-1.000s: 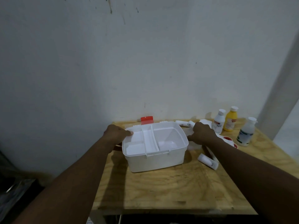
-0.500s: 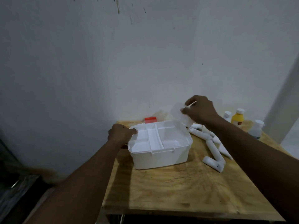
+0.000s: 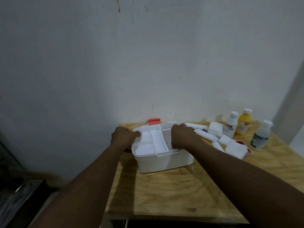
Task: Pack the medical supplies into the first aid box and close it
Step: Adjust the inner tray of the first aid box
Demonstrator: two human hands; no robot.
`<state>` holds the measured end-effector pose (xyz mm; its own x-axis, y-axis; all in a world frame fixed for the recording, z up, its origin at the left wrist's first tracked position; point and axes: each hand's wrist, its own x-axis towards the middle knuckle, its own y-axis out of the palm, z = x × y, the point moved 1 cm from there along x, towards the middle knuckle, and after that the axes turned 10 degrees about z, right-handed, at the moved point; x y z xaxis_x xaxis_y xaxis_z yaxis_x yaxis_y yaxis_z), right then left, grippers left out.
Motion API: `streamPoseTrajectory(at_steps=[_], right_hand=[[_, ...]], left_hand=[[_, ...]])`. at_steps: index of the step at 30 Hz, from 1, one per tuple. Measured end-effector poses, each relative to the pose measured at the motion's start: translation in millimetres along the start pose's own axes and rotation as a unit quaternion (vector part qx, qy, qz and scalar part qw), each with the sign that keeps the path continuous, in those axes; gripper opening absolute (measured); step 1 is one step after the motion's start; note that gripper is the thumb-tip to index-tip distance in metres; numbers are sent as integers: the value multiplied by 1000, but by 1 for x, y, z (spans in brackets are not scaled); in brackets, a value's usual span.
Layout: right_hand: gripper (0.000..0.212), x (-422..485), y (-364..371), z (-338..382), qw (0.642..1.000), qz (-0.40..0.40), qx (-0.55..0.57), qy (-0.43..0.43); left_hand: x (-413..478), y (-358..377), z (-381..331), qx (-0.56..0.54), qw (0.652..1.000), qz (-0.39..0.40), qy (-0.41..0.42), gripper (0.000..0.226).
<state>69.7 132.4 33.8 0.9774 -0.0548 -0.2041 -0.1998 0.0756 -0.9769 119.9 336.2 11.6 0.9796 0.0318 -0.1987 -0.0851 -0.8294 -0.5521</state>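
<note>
The white first aid box stands open on the wooden table, with a divided tray on top. My left hand grips the box's left rim. My right hand reaches down into the right compartment, fingers curled on a clear packet that is mostly hidden under it. To the right of the box lie white bandage rolls and gauze pads.
A white bottle, a yellow bottle and a clear bottle stand at the back right. A red latch shows behind the box. The wall is close behind; the table's left edge drops off beside the box.
My right hand picked up a clear packet from the pile, lifted it, then came down with it into the box's right compartment. The left hand stayed on the rim.
</note>
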Motion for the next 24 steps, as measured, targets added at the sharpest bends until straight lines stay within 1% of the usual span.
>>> streamPoseTrajectory(at_steps=[4,7,10,13,15,16,19,24], right_hand=[[4,7,2,0,999,47,27,5],[18,6,-3,4,992,96,73,38],[29,2,-12,7,973,159,154,72],[33,4,-19,7,943,184,259,99],[45,3,-21,9,917,201,319,133],[47,3,-21,10,908,208,336,136],[50,5,-16,16,885,205,398,129],[78,11,-4,23,819,201,527,108]], left_hand=[[1,0,1,-2,1000,3,0,38],[1,0,1,-2,1000,5,0,36],[1,0,1,-4,1000,6,-1,36],[1,0,1,-7,1000,7,-4,36],[1,0,1,-6,1000,6,-2,36],[0,0,0,-5,1000,6,-1,36],[-2,-1,1,-16,1000,7,-6,36],[-5,-1,-1,-16,1000,8,-3,33]])
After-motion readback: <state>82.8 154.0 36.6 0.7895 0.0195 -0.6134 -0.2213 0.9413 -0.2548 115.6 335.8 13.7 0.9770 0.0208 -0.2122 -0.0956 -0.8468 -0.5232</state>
